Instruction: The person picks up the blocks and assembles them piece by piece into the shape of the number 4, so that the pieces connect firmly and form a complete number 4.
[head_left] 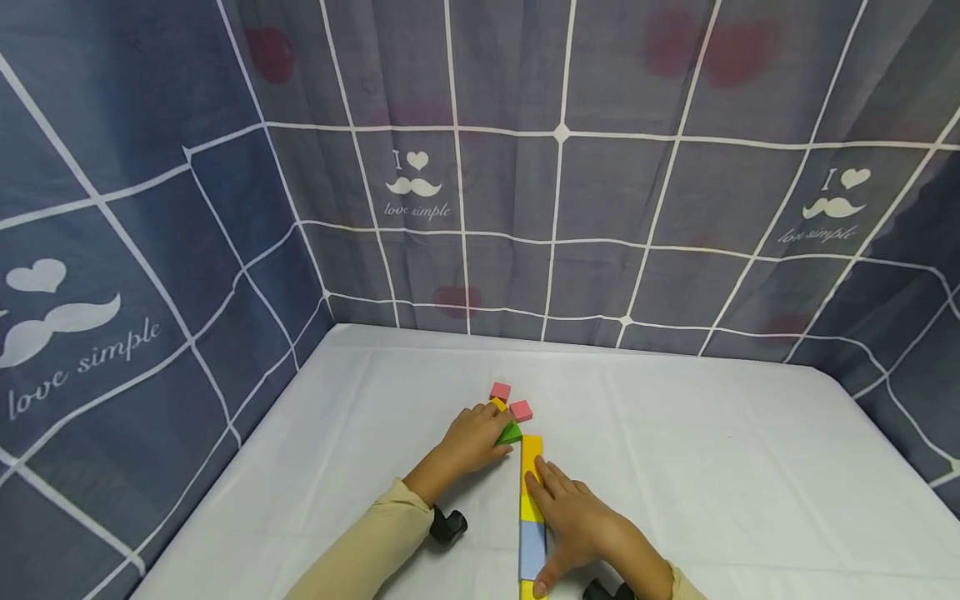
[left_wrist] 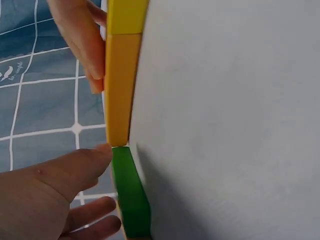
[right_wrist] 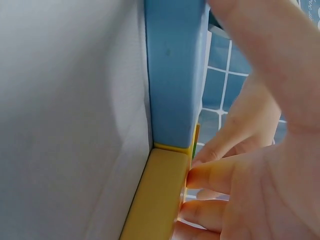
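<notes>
Blocks stand in a row on the white table, seen in the head view: a long yellow block (head_left: 532,467), a blue block (head_left: 532,550) nearer me, and another yellow block (head_left: 527,590) at the bottom edge. At the far end a green block (left_wrist: 131,195) adjoins the long yellow one at an angle. My left hand (head_left: 474,437) lies over the green block, thumb at its near end, fingertips along it. A yellow piece (head_left: 498,404) shows beyond those fingers. Along the row spreads my right hand (head_left: 581,517), fingertips on the long yellow block, thumb on the nearest yellow one.
Two pink blocks sit past the left hand, one (head_left: 500,391) farther back and one (head_left: 521,411) to the right. Dark wrist devices (head_left: 448,527) hang under both forearms. A grey-blue checked curtain (head_left: 510,183) surrounds the table (head_left: 712,450) at the back and sides.
</notes>
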